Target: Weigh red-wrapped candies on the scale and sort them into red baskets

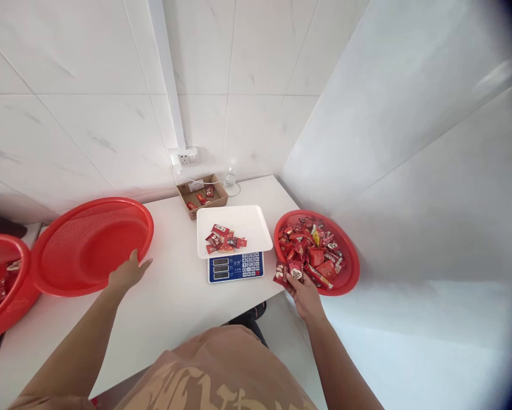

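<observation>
My right hand (303,293) holds red wrapped packets (295,270) at the near left rim of a red basket (353,250) filled with several red packets. My left hand (128,273) is at the right side of a bare red basket (97,242), fingers apart, with nothing in it; whether it touches the rim I cannot tell. Between the hands stands a blue scale (236,269) with a white tray (256,225) on top. A small pile of red packets (225,240) lies on the tray's left part.
Behind the scale, a cardboard box (189,209) holds a few red packets, near a clear glass object (229,179) and a cable. Another red basket (19,310) with packets stands at the far left. A wall socket (184,158) is above the white table (170,307).
</observation>
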Tool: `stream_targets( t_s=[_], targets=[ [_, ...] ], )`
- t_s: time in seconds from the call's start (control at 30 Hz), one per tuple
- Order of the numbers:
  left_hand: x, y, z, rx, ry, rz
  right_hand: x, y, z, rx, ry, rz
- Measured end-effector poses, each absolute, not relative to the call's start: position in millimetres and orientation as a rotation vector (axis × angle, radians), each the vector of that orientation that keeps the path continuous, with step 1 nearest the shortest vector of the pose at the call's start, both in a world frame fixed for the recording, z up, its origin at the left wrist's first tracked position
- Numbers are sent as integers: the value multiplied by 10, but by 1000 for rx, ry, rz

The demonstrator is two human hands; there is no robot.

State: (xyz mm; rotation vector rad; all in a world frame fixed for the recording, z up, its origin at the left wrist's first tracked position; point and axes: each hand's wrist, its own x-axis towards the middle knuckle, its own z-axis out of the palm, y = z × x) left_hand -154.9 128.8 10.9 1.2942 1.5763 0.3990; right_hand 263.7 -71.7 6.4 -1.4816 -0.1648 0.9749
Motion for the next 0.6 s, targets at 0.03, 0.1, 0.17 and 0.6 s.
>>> stream_targets(
  t_s=[0.03, 0.1, 0.17, 0.6],
  targets=[
    [-1525, 1247, 74, 1363, 1640, 309, 2630, -718, 65, -1480, -162, 979],
    [-1403, 1178, 61, 1544, 1801, 151, 2611, -709, 66, -1481, -160, 985],
    [-1230, 1123, 83, 1593, 1752, 102, 2595, -689, 61, -1484, -161, 993],
    [-94, 565, 476, 1516, 1209, 423, 2231, -504, 249, -1325, -218, 1239]
  ],
)
